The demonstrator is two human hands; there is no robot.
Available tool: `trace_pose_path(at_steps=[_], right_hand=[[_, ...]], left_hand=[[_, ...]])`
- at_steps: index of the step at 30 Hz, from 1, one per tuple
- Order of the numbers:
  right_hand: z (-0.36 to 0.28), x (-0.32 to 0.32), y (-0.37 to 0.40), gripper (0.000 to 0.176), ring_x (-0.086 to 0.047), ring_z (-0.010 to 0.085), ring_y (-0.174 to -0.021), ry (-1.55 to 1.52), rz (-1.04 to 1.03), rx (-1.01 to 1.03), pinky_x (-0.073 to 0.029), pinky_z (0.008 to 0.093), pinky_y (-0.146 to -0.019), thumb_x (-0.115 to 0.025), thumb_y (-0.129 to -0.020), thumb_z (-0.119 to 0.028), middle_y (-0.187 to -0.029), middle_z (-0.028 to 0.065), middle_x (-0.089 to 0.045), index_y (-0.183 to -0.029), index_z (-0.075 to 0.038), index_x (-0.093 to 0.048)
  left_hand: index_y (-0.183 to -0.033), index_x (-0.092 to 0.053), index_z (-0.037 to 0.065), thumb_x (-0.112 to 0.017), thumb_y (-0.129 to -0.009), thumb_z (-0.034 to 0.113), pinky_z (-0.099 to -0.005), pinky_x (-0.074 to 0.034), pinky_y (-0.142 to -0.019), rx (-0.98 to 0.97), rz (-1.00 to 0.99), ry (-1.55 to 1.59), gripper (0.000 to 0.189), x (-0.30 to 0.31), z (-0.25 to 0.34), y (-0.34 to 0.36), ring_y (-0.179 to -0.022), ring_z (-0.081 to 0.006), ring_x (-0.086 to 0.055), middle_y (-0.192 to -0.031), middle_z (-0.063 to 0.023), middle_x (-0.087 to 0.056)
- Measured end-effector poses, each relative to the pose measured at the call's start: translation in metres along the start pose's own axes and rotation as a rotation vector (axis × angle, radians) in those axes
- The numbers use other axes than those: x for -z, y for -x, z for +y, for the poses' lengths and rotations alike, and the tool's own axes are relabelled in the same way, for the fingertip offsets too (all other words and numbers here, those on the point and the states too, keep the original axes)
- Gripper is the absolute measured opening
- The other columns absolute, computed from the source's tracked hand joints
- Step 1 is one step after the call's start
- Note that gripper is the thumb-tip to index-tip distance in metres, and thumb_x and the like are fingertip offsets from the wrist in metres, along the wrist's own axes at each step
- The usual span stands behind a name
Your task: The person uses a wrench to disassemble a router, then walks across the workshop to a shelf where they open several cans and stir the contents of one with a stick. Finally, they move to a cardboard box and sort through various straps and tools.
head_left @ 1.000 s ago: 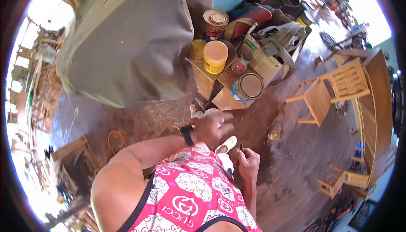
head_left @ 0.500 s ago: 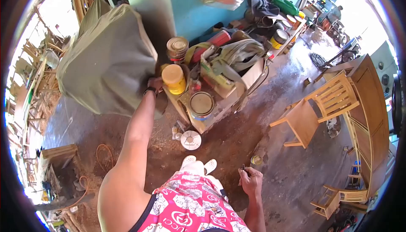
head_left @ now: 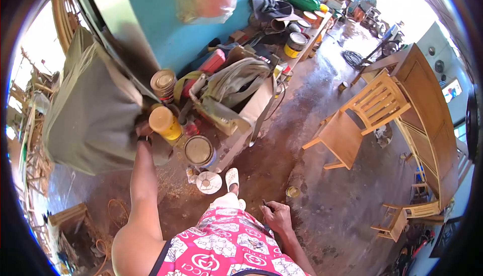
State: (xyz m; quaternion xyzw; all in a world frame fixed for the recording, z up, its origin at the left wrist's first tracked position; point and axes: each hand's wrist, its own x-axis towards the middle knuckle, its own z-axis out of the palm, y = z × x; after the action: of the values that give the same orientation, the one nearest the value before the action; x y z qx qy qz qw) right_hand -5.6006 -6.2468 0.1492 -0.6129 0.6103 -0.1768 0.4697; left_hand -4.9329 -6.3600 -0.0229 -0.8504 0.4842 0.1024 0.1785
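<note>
My left hand [head_left: 143, 126] reaches out to the upper left, between a grey-green cloth cover [head_left: 93, 115] and a yellow tub [head_left: 165, 123]; its fingers are in shadow and hard to make out. Just right of the tub is a round tin [head_left: 199, 150] with a light lid, and behind it a stack of lids [head_left: 163, 83]. Near my body at lower centre, my right hand [head_left: 277, 216] is closed round a small dark object that pokes out by the thumb. What the object is cannot be told.
A white round lid [head_left: 209, 182] lies on the floor before my feet. An olive bag [head_left: 236, 85] rests on the bench. At right stand a wooden chair [head_left: 357, 120] and a wooden panel [head_left: 427, 120]. A small tin [head_left: 293, 191] sits on the floor; orange cord [head_left: 103, 248] lies lower left.
The view has turned, so the bench and tubs appear farther left and lower. One foot has stepped forward. My left hand stays beside the yellow tub, and my right hand stays closed near my body.
</note>
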Motion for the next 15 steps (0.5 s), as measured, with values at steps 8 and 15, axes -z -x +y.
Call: trace_pose_path(at_steps=[8, 15], right_hand=[[-0.05, 0.036, -0.081, 0.025, -0.065, 0.0193, -0.056, 0.136, 0.022, 0.036, -0.049, 0.0364, -0.055, -0.073, -0.09, -0.022, -0.067, 0.0171, -0.068, -0.089, 0.003, -0.074], [-0.077, 0.036, -0.133, 0.023, -0.066, 0.0356, -0.058, 0.192, -0.048, 0.116, -0.05, 0.042, -0.057, -0.075, -0.088, -0.024, -0.07, 0.0227, -0.066, -0.092, -0.001, -0.076]], left_hand=[[-0.142, -0.05, 0.011, -0.077, -0.083, 0.028, -0.0408, -0.053, -0.099, -0.135, 0.319, 0.602, 0.068, 0.042, -0.001, 0.055, -0.131, -0.0302, -0.056, -0.141, -0.0158, -0.058], [-0.149, -0.044, 0.011, -0.079, -0.083, 0.028, -0.0414, -0.049, -0.106, -0.308, 0.35, 0.729, 0.077, 0.08, 0.011, 0.056, -0.137, -0.0307, -0.051, -0.147, -0.017, -0.053]])
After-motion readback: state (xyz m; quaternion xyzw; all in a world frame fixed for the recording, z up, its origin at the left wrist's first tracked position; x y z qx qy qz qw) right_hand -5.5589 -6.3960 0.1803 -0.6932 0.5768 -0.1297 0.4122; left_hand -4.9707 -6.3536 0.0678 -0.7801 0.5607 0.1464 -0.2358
